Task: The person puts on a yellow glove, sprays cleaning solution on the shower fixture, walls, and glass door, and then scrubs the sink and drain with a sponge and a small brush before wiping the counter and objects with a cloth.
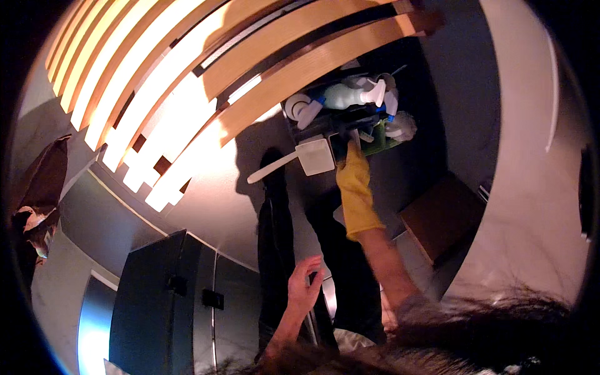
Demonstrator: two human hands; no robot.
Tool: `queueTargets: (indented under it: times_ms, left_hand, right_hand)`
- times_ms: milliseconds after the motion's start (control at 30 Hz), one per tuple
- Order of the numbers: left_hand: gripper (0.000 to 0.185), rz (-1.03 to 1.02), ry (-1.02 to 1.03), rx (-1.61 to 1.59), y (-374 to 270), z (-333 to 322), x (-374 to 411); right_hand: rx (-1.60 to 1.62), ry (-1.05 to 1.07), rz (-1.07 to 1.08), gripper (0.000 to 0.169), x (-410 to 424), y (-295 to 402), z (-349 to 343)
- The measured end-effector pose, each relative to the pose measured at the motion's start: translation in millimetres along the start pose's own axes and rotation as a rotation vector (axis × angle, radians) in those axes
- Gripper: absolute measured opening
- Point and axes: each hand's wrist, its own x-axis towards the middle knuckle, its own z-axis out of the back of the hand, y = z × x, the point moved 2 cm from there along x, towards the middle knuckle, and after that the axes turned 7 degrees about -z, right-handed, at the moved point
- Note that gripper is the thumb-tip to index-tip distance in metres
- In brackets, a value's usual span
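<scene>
My right hand (355, 176), in a yellow glove, reaches down into a dark caddy of cleaning supplies. Its fingertips are at a pale grey object (353, 137), but shadow hides whether they grip it. Just left of the glove is a white square scoop (315, 157) with a long handle pointing left. A pale green spray bottle (344, 96) with a white trigger head lies at the caddy's far side, and a green container (382, 143) sits by its right edge. My left hand (303, 283) is bare, loosely curled above my legs, thumb apart from the fingers, holding nothing visible.
Wooden slats of a bench or shelf (300, 70) stretch across the upper left, strongly lit. A brown box-like block (443, 218) stands at right, beside a pale curved wall (520, 140). Dark cabinet doors (150, 286) with black handles are at lower left.
</scene>
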Motion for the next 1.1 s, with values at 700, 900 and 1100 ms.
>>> queueTargets:
  times_ms: [700,900,1100]
  left_hand:
    - [0.028,-0.111,-0.027,0.095,38.9,-34.0,-11.0]
    - [0.025,-0.259,-0.13,0.135,21.2,-44.6,-20.2]
    - [0.024,-0.299,-0.232,0.185,4.3,-25.7,-20.5]
  right_hand:
    - [2.031,0.508,-1.279,0.034,0.6,-144.1,-3.2]
    - [2.208,0.736,-1.193,0.035,-73.6,-154.3,67.2]
    - [2.054,0.494,-1.09,0.034,-74.1,-140.3,79.3]
